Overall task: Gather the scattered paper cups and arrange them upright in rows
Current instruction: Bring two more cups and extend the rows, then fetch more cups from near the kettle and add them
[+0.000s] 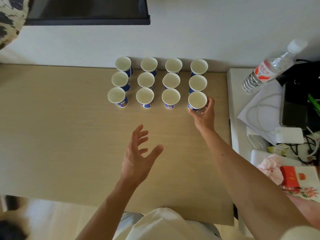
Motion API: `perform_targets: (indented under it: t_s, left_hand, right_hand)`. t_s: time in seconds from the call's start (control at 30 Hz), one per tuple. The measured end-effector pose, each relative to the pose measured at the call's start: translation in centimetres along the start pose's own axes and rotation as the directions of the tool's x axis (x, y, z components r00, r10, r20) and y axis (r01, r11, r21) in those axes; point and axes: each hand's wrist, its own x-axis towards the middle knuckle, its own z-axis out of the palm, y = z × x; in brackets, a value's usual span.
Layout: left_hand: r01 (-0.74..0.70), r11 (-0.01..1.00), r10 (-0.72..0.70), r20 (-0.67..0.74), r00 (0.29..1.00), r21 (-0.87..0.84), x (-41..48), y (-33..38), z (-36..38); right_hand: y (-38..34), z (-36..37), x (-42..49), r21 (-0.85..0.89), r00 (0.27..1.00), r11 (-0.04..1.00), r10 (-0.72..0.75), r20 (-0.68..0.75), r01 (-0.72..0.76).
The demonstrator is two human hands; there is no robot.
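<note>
Several blue-and-white paper cups stand upright in three rows on the pale wooden table (pixel 69 135), near the back wall. The back row starts at a cup (pixel 123 64) on the left; the front row starts at a cup (pixel 116 95). My right hand (pixel 203 112) is wrapped around the front-right cup (pixel 197 99), fingers on its side, at the right end of the front row. Over the middle of the table my left hand (pixel 139 156) hovers with fingers spread and nothing in it, well in front of the cups.
A white side surface (pixel 235 101) to the right holds a plastic water bottle (pixel 270 66), a black phone (pixel 294 104), white cables and a charger (pixel 289 137), papers and a red box (pixel 290 177). A dark screen (pixel 86 11) hangs on the wall behind.
</note>
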Motion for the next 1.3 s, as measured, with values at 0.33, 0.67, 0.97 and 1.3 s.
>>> perform_targets:
  t_s: [0.33,0.67,0.97,1.3]
  left_hand:
    - [0.021,0.999,-0.022,-0.028,0.999,-0.030,0.0,-0.4,-0.6]
    - [0.033,0.984,-0.077,-0.250,0.965,-0.176,-1.1,-1.7,-6.0]
    - [-0.047,0.946,-0.120,-0.478,0.870,-0.322,-4.6,-5.5,-18.0]
    - [-0.129,0.906,-0.169,-0.623,0.764,-0.404,-11.6,-10.7,-31.3]
  right_hand:
    - [0.2,0.2,-0.5,-0.008,0.998,1.000,0.023,-0.053,-0.023]
    - [-2.5,4.1,-12.2,0.127,0.978,0.980,0.167,-0.122,-0.152]
    - [-13.2,15.4,-23.4,0.235,0.973,0.972,-0.026,0.229,-0.029]
    - [-20.6,26.3,-37.0,0.289,0.881,0.957,-0.155,0.447,0.022]
